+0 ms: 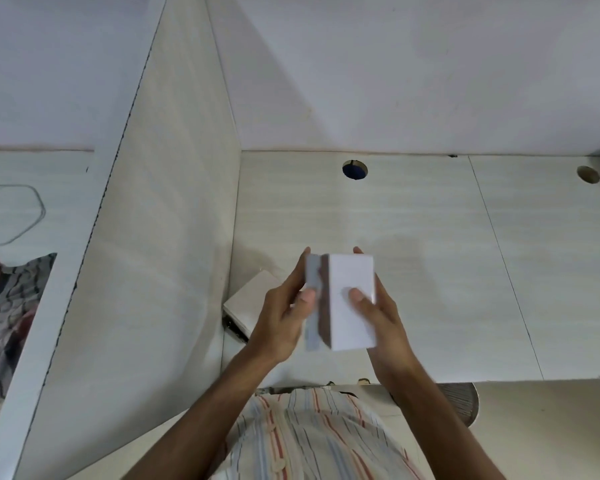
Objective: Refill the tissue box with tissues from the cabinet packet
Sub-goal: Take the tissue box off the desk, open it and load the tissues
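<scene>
I hold a white rectangular tissue box upright above the desk, just in front of my chest. My right hand grips its right side, thumb pressed on the front face. My left hand grips a pale grey panel standing along the box's left side, with a dark gap between the two; motion blur hides whether the panel is attached. A second flat white pack or box lies on the desk by the partition, partly behind my left hand. No loose tissues show.
The pale wood-grain desk has a cable hole at the back and another at far right. A tall partition walls off the left side. Beyond it lie a looped cable and striped cloth.
</scene>
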